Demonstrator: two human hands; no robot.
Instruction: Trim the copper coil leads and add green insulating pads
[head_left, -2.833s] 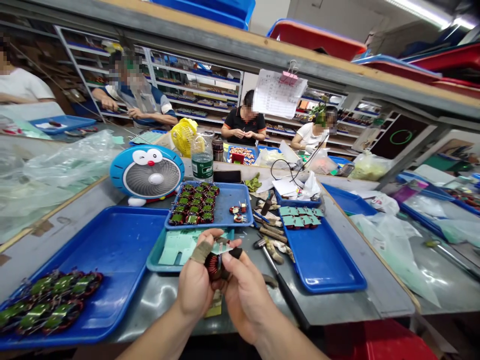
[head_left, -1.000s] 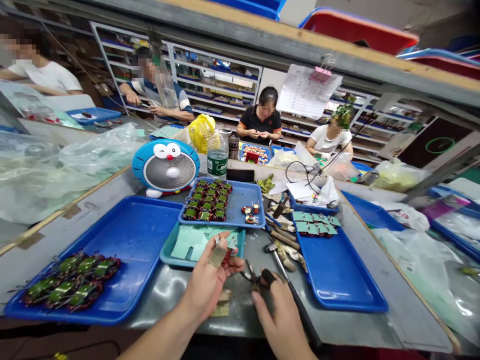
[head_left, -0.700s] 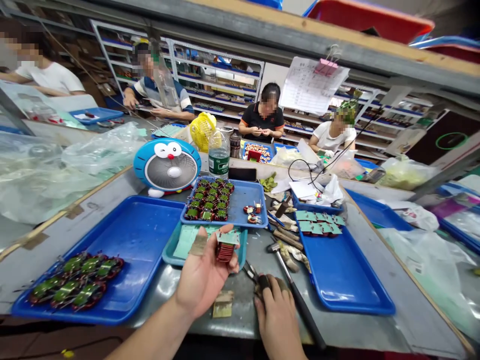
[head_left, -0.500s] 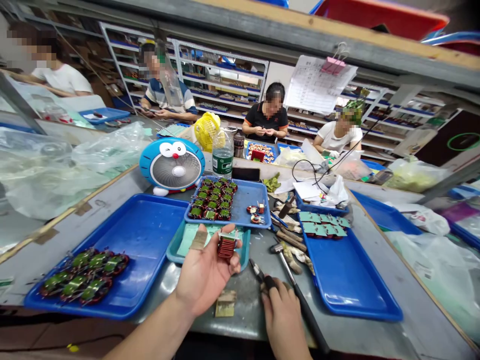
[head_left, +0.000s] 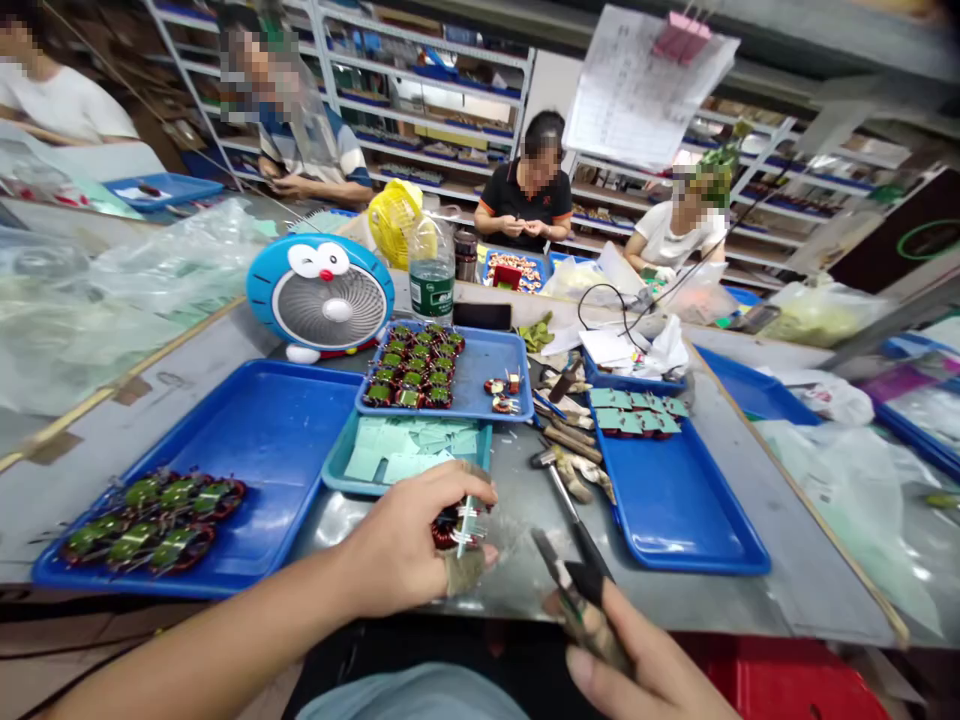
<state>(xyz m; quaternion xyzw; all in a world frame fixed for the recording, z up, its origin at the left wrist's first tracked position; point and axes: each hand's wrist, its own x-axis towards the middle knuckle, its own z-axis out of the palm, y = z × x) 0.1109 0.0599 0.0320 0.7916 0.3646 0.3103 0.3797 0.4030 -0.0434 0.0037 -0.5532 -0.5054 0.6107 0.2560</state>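
Note:
My left hand (head_left: 409, 535) is closed around a wire-wound coil (head_left: 447, 530), tilted on its side. The coil has dark red windings, a pale board on one face and thin metal pins pointing right. Worn tape wraps the thumb of that hand. Lower right, my right hand (head_left: 637, 655) grips a pair of pliers (head_left: 559, 570); the dark jaws point up and left, and motion blurs them. A gap separates the pliers from the coil. Behind my left hand, a teal tray (head_left: 336, 455) holds pale green card pieces.
A blue tray (head_left: 300, 420) at left holds several coils, as does the tray (head_left: 487, 350) behind. The right tray (head_left: 690, 510) carries card-topped coils. A hammer (head_left: 566, 500) lies near the pliers. A cartoon-faced fan (head_left: 322, 295) and a bottle (head_left: 433, 275) stand behind. Co-workers sit opposite.
My left hand has turned from palm-up to sideways, rotating the coil so its pins point right. My right hand has lifted the pliers off the table area and moved right. The camera view has tilted down.

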